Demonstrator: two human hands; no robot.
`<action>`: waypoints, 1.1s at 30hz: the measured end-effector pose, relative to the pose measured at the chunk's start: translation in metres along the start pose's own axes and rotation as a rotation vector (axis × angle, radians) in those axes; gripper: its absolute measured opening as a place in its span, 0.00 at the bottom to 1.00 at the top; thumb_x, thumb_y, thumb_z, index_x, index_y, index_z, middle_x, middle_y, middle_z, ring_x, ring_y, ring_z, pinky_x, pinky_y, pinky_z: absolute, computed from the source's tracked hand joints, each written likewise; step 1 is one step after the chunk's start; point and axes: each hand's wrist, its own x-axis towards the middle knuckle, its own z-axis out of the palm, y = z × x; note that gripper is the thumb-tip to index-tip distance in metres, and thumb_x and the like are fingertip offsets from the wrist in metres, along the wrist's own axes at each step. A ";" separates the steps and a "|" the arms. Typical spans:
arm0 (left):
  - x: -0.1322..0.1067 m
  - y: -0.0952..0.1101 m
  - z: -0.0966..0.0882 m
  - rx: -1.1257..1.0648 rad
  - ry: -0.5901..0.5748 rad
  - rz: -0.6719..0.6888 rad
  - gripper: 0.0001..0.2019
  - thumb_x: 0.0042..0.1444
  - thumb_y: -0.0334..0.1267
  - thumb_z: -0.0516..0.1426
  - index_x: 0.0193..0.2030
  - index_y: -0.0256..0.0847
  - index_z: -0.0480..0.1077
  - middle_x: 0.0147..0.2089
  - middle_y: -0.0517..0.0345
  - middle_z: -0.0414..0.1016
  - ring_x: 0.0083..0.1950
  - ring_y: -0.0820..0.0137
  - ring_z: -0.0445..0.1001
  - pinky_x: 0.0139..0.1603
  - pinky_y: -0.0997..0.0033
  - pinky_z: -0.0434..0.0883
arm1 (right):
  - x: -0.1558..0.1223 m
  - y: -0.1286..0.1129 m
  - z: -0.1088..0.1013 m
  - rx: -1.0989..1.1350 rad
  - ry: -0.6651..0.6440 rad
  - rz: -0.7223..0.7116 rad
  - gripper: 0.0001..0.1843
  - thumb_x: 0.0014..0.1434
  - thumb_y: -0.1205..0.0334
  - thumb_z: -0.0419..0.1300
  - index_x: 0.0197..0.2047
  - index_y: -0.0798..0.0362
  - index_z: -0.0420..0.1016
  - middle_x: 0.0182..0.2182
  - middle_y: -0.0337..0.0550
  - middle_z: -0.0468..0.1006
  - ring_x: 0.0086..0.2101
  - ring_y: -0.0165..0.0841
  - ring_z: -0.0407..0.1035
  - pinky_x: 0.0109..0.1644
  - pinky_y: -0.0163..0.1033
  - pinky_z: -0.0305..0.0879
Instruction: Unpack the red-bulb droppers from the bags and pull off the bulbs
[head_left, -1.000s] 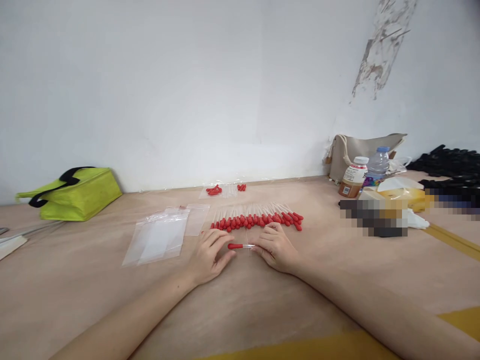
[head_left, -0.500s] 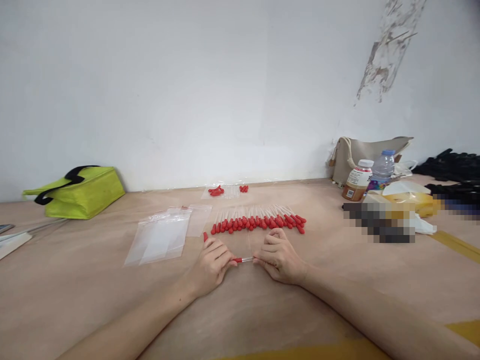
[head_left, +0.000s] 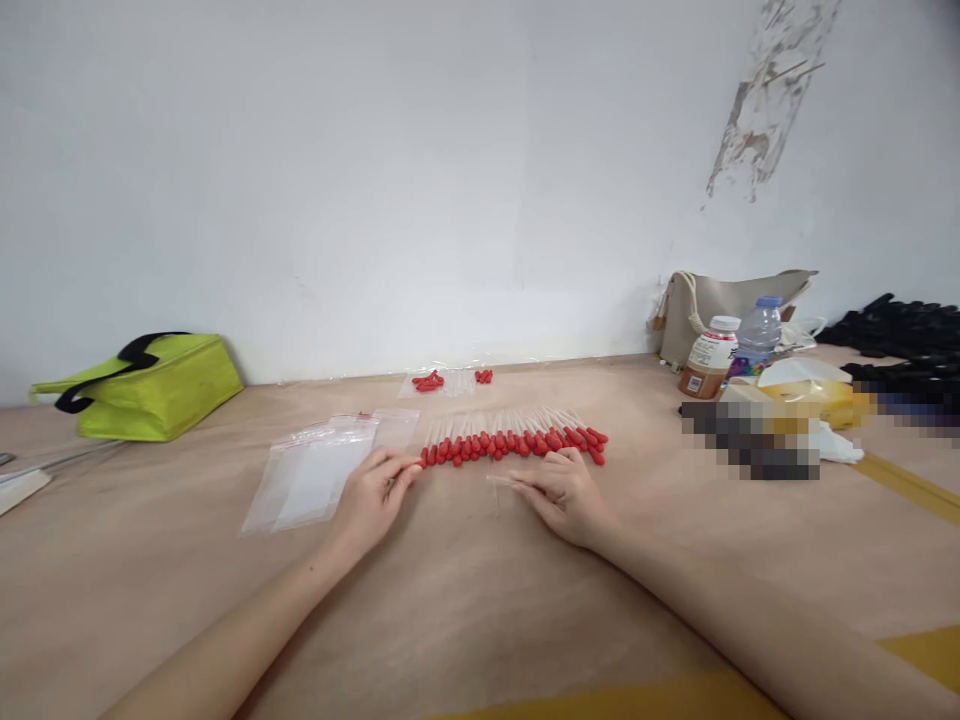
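My left hand (head_left: pixel 375 488) is closed in a pinch at the left end of a row of droppers (head_left: pixel 517 440). A bit of red rubber bulb (head_left: pixel 418 463) shows at its fingertips; the rest of that piece is hidden. These droppers lie side by side, red bulbs toward me and clear thin tubes pointing at the wall. To the right, my right hand (head_left: pixel 562 495) is closed on a thin clear tube (head_left: pixel 498 481), whose free end sticks out leftward in front of the row.
Clear zip bags (head_left: pixel 315 475) lie on the left. Farther back rests a clear bag (head_left: pixel 454 384) with red bulbs. A lime-green bag (head_left: pixel 161 390) stands far left. At right are a brown drink bottle (head_left: pixel 709 360), a water bottle (head_left: pixel 761 335) and a beige bag (head_left: pixel 679 310).
My left hand has moved left and away from me to the row's left end. The red bulb and tube between my hands have parted; a bare tube now shows at my right hand, slightly farther forward.
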 end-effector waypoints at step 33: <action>0.014 0.000 0.013 0.245 -0.053 -0.053 0.11 0.54 0.44 0.52 0.37 0.42 0.71 0.35 0.56 0.71 0.38 0.65 0.68 0.41 0.66 0.64 | 0.014 0.004 0.030 -0.333 -0.086 -0.136 0.11 0.58 0.68 0.50 0.28 0.56 0.71 0.22 0.40 0.72 0.27 0.28 0.61 0.39 0.37 0.46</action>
